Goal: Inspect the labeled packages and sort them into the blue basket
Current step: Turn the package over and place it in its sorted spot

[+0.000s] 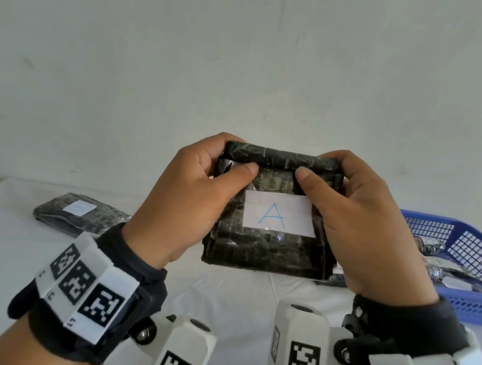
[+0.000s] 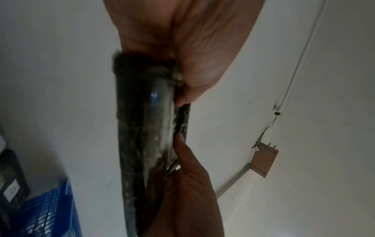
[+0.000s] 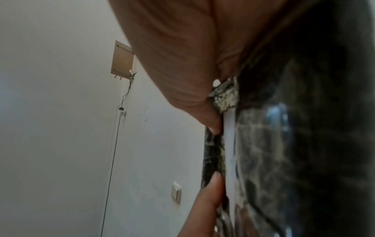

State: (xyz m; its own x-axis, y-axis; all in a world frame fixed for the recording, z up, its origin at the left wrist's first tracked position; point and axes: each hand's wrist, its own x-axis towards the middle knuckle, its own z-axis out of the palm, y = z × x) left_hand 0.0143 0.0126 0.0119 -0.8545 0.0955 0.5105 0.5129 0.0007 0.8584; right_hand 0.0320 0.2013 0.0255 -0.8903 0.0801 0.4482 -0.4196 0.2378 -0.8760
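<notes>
A dark, tape-wrapped package [image 1: 268, 245] with a white label reading "A" [image 1: 278, 216] is held upright in front of me, above the table. My left hand [image 1: 200, 189] grips its upper left edge, thumb on the front. My right hand [image 1: 356, 213] grips the upper right edge the same way. The left wrist view shows the package [image 2: 140, 128] edge-on between both hands; the right wrist view shows the package [image 3: 284, 152] close up, with the label's edge. The blue basket [image 1: 472, 253] stands at the right with several wrapped packages inside.
Another dark labeled package [image 1: 80, 213] lies on the white table [image 1: 1, 245] at the left. A plain white wall rises behind. The basket [image 2: 50, 213] and a labeled package [image 2: 12, 179] also show in the left wrist view.
</notes>
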